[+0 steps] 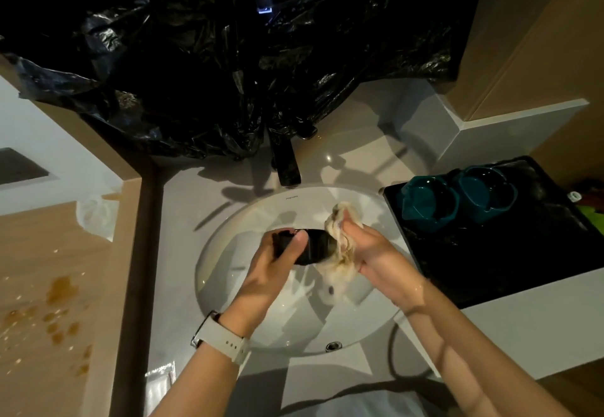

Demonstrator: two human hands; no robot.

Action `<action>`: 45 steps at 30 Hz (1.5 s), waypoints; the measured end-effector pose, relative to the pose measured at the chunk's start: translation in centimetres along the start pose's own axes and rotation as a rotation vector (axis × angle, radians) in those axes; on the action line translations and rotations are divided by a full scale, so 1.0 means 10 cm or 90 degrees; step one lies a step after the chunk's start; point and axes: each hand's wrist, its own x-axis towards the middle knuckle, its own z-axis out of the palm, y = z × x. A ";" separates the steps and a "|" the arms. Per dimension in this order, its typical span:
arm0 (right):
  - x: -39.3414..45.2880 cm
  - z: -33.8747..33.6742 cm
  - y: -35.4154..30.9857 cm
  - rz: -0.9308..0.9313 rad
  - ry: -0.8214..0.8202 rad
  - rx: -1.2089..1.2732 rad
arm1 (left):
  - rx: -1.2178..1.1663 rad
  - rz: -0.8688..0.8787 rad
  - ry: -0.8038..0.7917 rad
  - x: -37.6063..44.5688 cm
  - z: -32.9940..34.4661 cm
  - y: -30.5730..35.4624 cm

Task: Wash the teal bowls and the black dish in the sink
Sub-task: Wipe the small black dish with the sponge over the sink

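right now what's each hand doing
left hand: fingers grip the black dish
right hand: fingers grip a soapy cloth

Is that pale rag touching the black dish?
Touching. The head view shows the rag, gripped by the right hand, pressed against the black dish that the left hand holds.

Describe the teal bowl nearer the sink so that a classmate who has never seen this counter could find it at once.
Start at the white oval sink and look right to the black tray on the counter. Two teal bowls sit side by side at its far end. Yours is the left teal bowl, nearer the basin; its twin, the right teal bowl, lies farther from it.
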 end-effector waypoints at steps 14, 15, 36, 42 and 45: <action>-0.19 0.52 0.25 -0.208 0.079 -0.055 | -0.273 -0.119 0.076 -0.06 0.36 0.01; -0.19 0.54 0.25 -0.236 0.099 -0.061 | -0.259 -0.100 0.099 -0.07 0.39 0.01; -0.20 0.58 0.21 -0.171 0.104 0.140 | -0.193 -0.092 0.039 -0.13 0.19 0.03; -0.27 0.57 0.14 -0.258 0.148 0.076 | -0.292 -0.042 -0.018 -0.10 0.08 0.06; -0.29 0.57 0.13 -0.299 0.157 0.050 | -0.361 -0.063 0.024 -0.11 0.08 0.10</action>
